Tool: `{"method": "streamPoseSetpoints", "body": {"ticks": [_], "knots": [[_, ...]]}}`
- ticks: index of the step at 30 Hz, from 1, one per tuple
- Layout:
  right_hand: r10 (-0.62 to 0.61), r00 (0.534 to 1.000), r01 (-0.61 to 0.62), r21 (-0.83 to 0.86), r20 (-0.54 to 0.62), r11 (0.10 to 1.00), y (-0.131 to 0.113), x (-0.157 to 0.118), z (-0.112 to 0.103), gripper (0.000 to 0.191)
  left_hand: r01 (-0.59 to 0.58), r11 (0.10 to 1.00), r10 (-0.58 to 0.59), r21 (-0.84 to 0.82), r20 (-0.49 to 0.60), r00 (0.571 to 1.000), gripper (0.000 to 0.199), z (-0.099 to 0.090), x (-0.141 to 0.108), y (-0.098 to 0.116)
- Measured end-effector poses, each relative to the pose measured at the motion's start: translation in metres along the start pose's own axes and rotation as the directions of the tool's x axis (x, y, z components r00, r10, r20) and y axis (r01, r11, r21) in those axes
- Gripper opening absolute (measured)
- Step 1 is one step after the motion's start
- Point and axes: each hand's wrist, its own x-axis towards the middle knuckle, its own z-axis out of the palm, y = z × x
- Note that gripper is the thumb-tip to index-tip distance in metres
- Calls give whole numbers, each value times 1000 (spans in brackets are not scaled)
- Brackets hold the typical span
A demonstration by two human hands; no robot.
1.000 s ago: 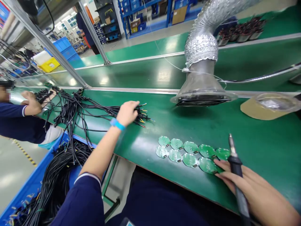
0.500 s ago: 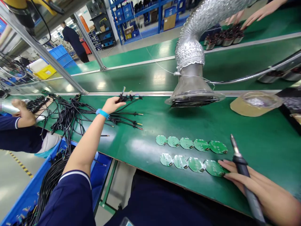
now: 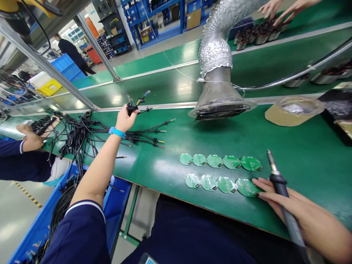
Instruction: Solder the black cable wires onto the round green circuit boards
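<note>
My left hand (image 3: 127, 118), with a blue wristband, is closed around the stripped ends of some black cables (image 3: 133, 108), raised a little above the green bench. More black cables (image 3: 145, 132) lie under it and beside it, coloured wire tips pointing right. A soldering iron (image 3: 279, 187) rests in my right hand (image 3: 297, 209), its tip pointing up and away. The fingertips of that hand touch the right end of the nearer row of round green circuit boards (image 3: 226, 184). A second row of green circuit boards (image 3: 214, 160) lies just behind.
A fume extraction hood (image 3: 222, 99) on a foil duct hangs over the bench. At the right stands a clear-rimmed dish (image 3: 286, 113). A blue bin (image 3: 118, 198) of cables is below the left edge. Another person's arm (image 3: 30, 141) is at far left; other hands (image 3: 286, 11) touch motor parts at the back.
My left hand has lifted the cable ends slightly and drawn them left, away from the other cables. My right hand stays at the boards with the iron. The view has shifted slightly.
</note>
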Motion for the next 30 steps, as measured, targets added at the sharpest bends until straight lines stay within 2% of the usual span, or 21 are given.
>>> {"method": "streamPoseSetpoints", "body": {"ticks": [3,5,6,7,8,9,10,11,12,13,14,15,17,19,20,23,25,28,30], "knots": [[-88,996,88,13,17,996,-8,5,-6,17,-65,995,44,-78,-252,967,27,-19,3,7],[-62,998,62,3,21,998,-11,5,-8,19,-179,978,125,-105,-391,912,30,-20,-1,21],[-56,998,56,0,26,998,-12,5,-8,20,-241,967,186,-86,-413,891,30,-14,-7,31],[-59,998,59,-1,26,998,-12,4,-8,21,-290,956,247,-54,-393,886,30,-5,-16,42],[-61,998,62,0,20,998,-13,4,-8,21,-322,947,305,-11,-299,904,30,8,-28,54],[-61,998,61,1,13,998,-13,4,-8,21,-349,937,347,22,-170,922,30,23,-42,65],[-56,998,56,4,4,998,-13,3,-8,21,-382,923,382,38,7,924,34,39,-57,75],[-48,999,48,8,3,999,-13,3,-8,21,-434,900,419,35,202,885,41,55,-71,81],[-41,999,41,11,11,999,-13,3,-8,21,-479,878,442,22,352,825,53,69,-85,85],[-39,999,38,15,19,999,-13,3,-8,22,-504,864,449,12,434,781,66,80,-96,85],[-44,999,43,21,27,999,-13,3,-8,24,-518,855,455,9,465,759,72,88,-105,84],[-54,998,53,29,31,998,-13,3,-9,25,-520,854,460,14,449,766,70,91,-112,81],[-59,998,58,43,30,997,-13,2,-9,27,-516,856,475,29,351,807,42,91,-117,77],[-37,999,36,51,32,998,-13,1,-9,25,-551,835,523,20,287,803,21,86,-117,78],[-21,999,19,50,42,999,-14,1,-9,23,-587,810,560,3,295,774,19,86,-116,81],[-14,1000,14,31,23,999,-18,1,-9,19,-698,715,647,-29,405,646,22,92,-114,94],[-34,999,35,9,-17,999,-24,2,-10,20,-745,666,644,28,483,594,24,104,-115,103],[-45,997,45,-17,-60,999,-34,2,-10,24,-776,603,592,185,549,591,25,121,-115,110],[-53,995,52,-15,-81,999,-41,2,-9,27,-789,572,581,223,569,582,25,125,-113,112]]}}
